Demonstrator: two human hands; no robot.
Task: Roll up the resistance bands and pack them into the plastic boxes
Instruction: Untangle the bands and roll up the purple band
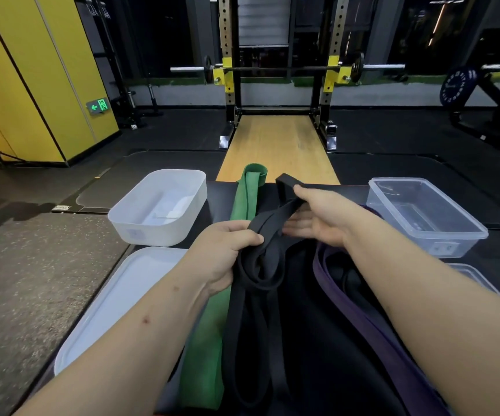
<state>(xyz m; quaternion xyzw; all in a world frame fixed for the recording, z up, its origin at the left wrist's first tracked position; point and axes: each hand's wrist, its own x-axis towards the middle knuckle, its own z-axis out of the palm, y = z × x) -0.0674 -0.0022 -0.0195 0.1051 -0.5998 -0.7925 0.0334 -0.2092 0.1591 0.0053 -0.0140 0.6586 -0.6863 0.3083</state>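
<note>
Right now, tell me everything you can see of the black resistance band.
The black band is a flat, matte, rubber-looking loop. Its middle is wound into a loose coil that the left hand grips; the right hand holds the doubled strand between thumb and fingers. Its far end stands folded beyond that hand, and its long strands trail toward the camera between the green band and purple band.

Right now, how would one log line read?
left hand grips black band coil; right hand pinches its strand; green band, purple band unrolled; white box, clear box bandless
</note>
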